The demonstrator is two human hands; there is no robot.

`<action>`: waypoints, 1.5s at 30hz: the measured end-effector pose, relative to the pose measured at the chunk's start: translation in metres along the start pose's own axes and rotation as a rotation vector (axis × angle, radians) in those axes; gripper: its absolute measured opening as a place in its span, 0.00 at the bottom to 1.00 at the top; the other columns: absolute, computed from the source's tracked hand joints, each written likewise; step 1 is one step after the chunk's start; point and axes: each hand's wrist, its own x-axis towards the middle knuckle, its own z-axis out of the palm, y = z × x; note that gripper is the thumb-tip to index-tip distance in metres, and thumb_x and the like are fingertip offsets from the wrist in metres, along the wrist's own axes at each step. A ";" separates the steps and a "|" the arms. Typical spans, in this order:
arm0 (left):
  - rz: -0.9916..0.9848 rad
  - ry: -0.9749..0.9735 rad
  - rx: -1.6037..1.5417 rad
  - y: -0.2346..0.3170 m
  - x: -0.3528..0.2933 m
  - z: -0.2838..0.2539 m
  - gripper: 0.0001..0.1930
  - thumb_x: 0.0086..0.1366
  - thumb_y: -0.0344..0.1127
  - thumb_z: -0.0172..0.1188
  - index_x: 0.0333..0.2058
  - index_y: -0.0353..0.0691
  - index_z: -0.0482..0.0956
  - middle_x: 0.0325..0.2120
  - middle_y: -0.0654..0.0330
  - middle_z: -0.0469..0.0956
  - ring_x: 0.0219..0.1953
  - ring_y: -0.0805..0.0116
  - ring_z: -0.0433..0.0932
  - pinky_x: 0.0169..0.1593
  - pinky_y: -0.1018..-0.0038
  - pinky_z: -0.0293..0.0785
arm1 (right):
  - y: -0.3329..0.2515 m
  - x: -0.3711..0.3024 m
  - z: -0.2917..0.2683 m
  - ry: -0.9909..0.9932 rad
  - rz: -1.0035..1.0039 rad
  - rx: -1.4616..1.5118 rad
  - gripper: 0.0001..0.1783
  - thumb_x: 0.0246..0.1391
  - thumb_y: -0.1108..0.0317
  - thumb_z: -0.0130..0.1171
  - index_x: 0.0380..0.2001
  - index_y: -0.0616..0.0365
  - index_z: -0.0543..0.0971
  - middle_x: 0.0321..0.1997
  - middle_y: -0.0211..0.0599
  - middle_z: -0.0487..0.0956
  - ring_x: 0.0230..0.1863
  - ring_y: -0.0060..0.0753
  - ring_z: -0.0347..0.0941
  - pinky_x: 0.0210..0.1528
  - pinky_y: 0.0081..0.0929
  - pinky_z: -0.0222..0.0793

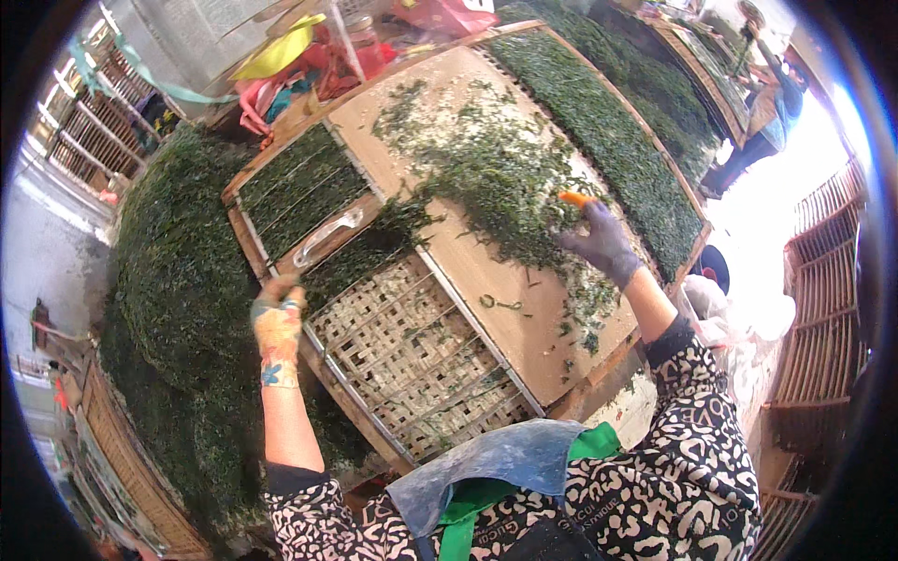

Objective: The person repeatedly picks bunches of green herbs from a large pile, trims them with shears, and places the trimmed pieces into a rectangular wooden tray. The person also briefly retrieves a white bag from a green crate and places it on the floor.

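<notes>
Shredded dark green leaves lie in a loose heap over the wooden board in front of me. My right hand, in a dark glove with an orange fingertip, rests at the heap's right side, fingers apart. At the left edge of a wooden frame is my left hand, in a pale patterned glove. Its fingers are curled by the lower end of a wooden crossbar; what they grip is hidden. Below the crossbar lies a woven lattice under thin wires, and above it a leaf-filled section.
A big leaf mound borders the frame on the left. Green leaves fill a long tray along the board's far right. Yellow and red cloths sit at the back. Another person stands far right, near slatted racks.
</notes>
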 end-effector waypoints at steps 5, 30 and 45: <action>0.434 0.119 0.399 0.005 -0.018 0.056 0.20 0.67 0.37 0.61 0.55 0.39 0.77 0.53 0.50 0.78 0.56 0.50 0.76 0.62 0.59 0.70 | 0.034 0.004 0.042 0.218 -0.084 0.003 0.37 0.44 0.70 0.68 0.62 0.42 0.74 0.60 0.46 0.73 0.55 0.49 0.76 0.58 0.39 0.74; 0.291 0.157 0.663 -0.007 -0.049 0.070 0.31 0.63 0.52 0.59 0.59 0.38 0.74 0.60 0.51 0.71 0.65 0.55 0.67 0.70 0.53 0.51 | -0.253 0.067 0.176 -0.303 -0.569 -0.297 0.13 0.53 0.69 0.61 0.42 0.42 0.83 0.45 0.37 0.80 0.49 0.46 0.79 0.51 0.41 0.76; -0.009 -0.100 0.670 0.011 -0.054 0.076 0.43 0.67 0.61 0.48 0.68 0.31 0.59 0.69 0.44 0.58 0.74 0.48 0.51 0.73 0.49 0.47 | -0.265 0.080 0.182 -0.532 -0.750 0.079 0.14 0.54 0.58 0.62 0.43 0.45 0.83 0.42 0.41 0.82 0.47 0.50 0.79 0.50 0.45 0.75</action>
